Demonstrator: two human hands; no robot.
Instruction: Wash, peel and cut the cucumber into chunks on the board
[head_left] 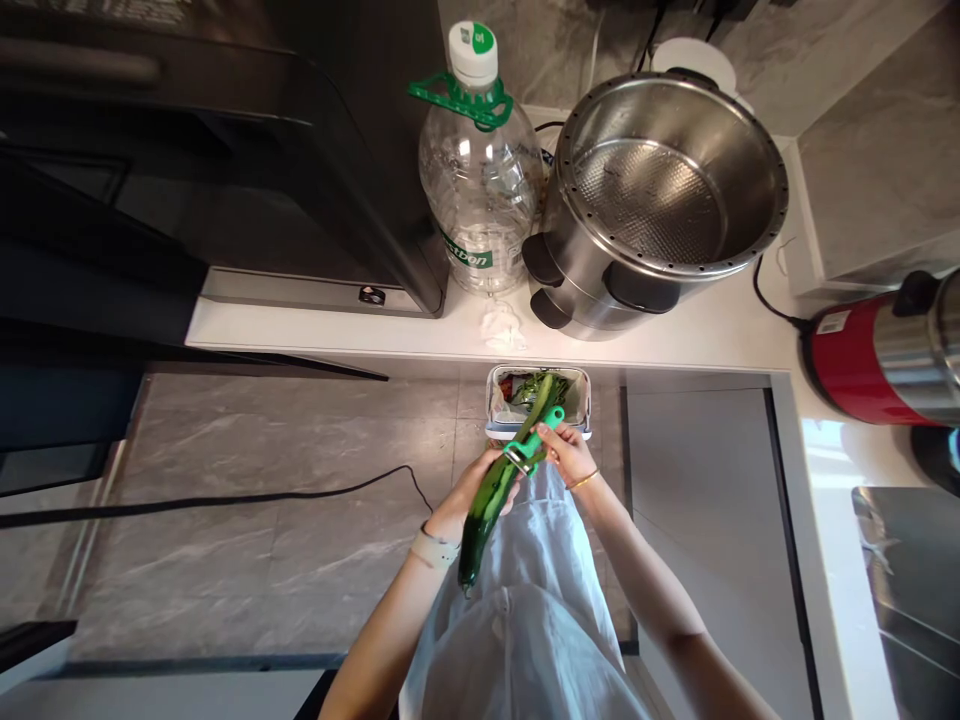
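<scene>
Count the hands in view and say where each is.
2: the left hand, partly hidden, grips the long green vegetable; the right hand holds the green peeler over it.

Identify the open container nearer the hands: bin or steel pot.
The bin holding green scraps, close by the left hand and right hand; the steel pot stands farther off, up on the counter.

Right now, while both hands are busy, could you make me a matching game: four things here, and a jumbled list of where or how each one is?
Things:
1. green peeler
2. long green vegetable
3. clear bottle
4. small bin

Place or state:
A. lined, with green scraps inside
B. in the left hand
C. on the counter, beside the steel pot
D. in the right hand

Pairs: 1-D, 2-B, 3-C, 4-A
</scene>
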